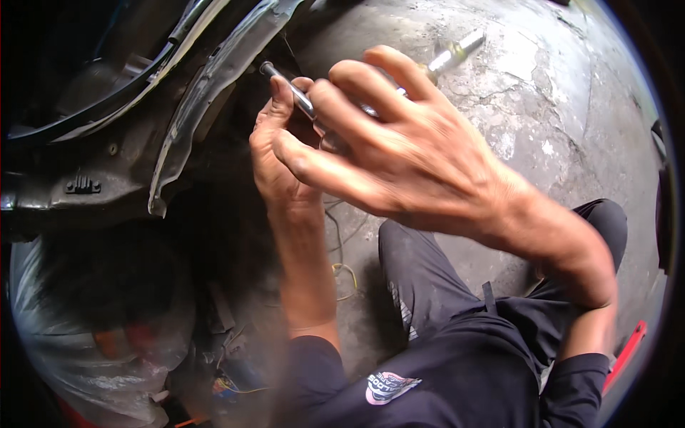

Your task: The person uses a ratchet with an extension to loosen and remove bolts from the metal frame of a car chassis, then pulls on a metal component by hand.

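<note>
What looks like a socket wrench is held in front of me, between both hands. Its slim metal shaft point(302, 103), with a wider round end, points up and left toward the car body. My left hand point(289, 153) closes on this shaft from below, the thumb along its side. Over the middle of the tool, my right hand point(410, 150) curls its fingers, with its back facing me. A shiny metal handle point(460, 51) sticks out beyond the right knuckles, toward the upper right. Where shaft and handle meet is hidden behind the right fingers.
A bare metal panel edge point(214, 89) and dark car bodywork point(85, 167) stand close on the left. Clear plastic sheeting point(93, 371) hangs below them. A thin cable point(344, 265) lies on the worn concrete floor point(564, 107). A red bar point(628, 353) lies at right.
</note>
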Motion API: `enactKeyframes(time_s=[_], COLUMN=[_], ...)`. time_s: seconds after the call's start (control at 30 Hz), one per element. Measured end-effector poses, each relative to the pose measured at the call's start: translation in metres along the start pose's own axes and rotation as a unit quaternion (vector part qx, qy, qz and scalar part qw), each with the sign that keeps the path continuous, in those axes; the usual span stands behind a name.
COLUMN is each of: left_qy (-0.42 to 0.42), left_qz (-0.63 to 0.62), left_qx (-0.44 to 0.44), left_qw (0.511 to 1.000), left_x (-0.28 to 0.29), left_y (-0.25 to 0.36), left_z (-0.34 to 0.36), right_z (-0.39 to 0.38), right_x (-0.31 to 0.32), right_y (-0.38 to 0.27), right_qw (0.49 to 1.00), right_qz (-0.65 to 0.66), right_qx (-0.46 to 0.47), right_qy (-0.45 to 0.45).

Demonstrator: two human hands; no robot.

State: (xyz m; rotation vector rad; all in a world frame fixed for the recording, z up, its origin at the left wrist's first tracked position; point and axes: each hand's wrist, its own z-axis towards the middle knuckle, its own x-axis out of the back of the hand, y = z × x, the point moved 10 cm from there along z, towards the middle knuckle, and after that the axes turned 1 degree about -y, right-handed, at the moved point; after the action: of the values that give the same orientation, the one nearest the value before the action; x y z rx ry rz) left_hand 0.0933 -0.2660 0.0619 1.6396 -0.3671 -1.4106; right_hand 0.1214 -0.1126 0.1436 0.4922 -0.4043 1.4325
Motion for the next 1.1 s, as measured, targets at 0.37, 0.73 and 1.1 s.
enactKeyframes(time_s=[0.37,0.73,1.1], left_qy=[-0.057,-0.072,-0.105], left_qz=[-0.010,0.013,-0.010], left_qx=[0.010,0.071,0.018], left_qw=[0.998,0.995,0.994], left_x=[0.008,0.005,0.015], left_y=[-0.015,-0.005,-0.006], left_z=[0.008,0.003,0.015], right_z=[-0.076,0.002,-0.107], right_x=[-0.067,-0.029,-0.101], right_y=[0.032,-0.031,-0.032], right_qw=[0.493,0.979,0.285], right_qz=[0.667,-0.094,0.811], right_qx=[-0.541,0.114,-0.508], right_qy=[0.139,-0.141,0.049])
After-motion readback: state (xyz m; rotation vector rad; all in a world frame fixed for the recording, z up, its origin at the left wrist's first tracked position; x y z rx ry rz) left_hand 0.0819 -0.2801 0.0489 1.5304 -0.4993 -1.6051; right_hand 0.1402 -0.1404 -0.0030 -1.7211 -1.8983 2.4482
